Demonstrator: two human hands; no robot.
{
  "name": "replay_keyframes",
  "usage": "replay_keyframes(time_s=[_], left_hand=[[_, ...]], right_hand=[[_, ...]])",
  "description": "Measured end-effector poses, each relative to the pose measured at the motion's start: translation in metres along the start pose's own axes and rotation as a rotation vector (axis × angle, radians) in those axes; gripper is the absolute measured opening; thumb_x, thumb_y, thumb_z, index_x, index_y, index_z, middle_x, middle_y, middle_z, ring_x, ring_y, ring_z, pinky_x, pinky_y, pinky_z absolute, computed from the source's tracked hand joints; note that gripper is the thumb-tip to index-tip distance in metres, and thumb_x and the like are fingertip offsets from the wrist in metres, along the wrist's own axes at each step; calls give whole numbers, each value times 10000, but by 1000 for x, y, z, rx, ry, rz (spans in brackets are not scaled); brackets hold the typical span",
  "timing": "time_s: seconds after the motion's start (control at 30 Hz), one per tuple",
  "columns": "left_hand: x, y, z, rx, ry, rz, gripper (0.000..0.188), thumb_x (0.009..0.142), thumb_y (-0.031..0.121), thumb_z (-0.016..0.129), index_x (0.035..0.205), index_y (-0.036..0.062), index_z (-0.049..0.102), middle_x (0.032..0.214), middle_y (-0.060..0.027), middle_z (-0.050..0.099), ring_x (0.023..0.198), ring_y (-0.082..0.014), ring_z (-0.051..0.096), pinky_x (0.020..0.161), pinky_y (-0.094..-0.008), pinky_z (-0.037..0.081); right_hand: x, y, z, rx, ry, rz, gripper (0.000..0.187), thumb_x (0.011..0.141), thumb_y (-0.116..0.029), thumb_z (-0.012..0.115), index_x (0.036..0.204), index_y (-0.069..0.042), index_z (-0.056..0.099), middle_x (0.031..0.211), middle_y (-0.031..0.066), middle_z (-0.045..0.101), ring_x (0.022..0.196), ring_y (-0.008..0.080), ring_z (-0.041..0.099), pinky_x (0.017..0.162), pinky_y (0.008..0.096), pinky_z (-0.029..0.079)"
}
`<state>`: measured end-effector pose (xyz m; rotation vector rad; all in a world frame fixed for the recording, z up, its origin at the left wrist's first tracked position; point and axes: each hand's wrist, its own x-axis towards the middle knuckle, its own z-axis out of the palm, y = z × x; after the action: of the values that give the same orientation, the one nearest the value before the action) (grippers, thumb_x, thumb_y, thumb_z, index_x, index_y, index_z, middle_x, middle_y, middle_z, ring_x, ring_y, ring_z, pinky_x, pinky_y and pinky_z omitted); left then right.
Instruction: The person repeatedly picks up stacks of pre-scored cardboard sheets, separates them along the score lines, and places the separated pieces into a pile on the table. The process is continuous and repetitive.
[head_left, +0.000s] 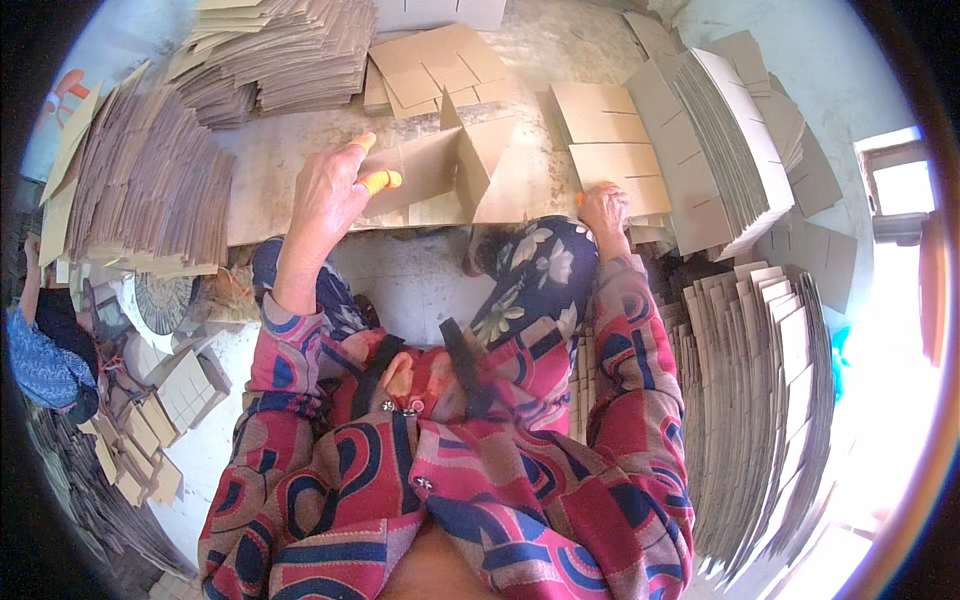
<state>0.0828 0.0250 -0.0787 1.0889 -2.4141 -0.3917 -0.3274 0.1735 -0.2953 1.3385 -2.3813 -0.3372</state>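
Note:
In front of me on the worktable (270, 170) stand slotted cardboard dividers (425, 168), with upright pieces crossing one another. My left hand (332, 190) is at their left end, wearing orange finger covers on the thumb and a finger. Those two digits are spread apart, and the thumb tip lies close against the cardboard. To the right, my right hand (606, 208) has its fingers curled on the near edge of a flat slotted cardboard sheet (622, 165). Another flat sheet (600, 112) lies just beyond it. Part of the right fingers is hidden.
Tall cardboard stacks stand at the left (150, 170), far left (290, 50) and right (735, 150). Loose slotted sheets (440, 65) lie at the back. Beside my right arm is another stack (750, 400). A person in blue (50, 360) is at the far left.

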Motion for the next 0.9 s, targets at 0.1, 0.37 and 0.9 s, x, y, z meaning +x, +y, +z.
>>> replay_keyframes(time_s=[0.1, 0.37, 0.9], left_hand=[[-2, -1, -1, 13, 14, -7, 556, 712, 278, 806, 1138, -34, 630, 927, -239, 660, 826, -360, 646, 729, -391, 496], [-10, -12, -8, -2, 86, 15, 554, 714, 281, 805, 1157, -3, 632, 936, -221, 668, 748, -326, 644, 680, -378, 495], [-17, -34, 19, -417, 37, -59, 226, 784, 102, 718, 966, -29, 696, 855, -217, 672, 728, -310, 649, 657, -358, 493]], right_hand=[[6, 4, -3, 153, -119, -121, 519, 849, -440, 618, 889, 76, 649, 769, 261, 654, 762, 431, 651, 679, 522, 505], [18, 58, -96, 403, 82, -5, 281, 848, -199, 643, 1073, -34, 615, 763, 197, 662, 718, 362, 659, 611, 476, 516], [25, -15, -400, 1447, 364, -271, 398, 819, 14, 672, 1215, 10, 625, 1092, 95, 689, 961, 83, 594, 855, 223, 465]])
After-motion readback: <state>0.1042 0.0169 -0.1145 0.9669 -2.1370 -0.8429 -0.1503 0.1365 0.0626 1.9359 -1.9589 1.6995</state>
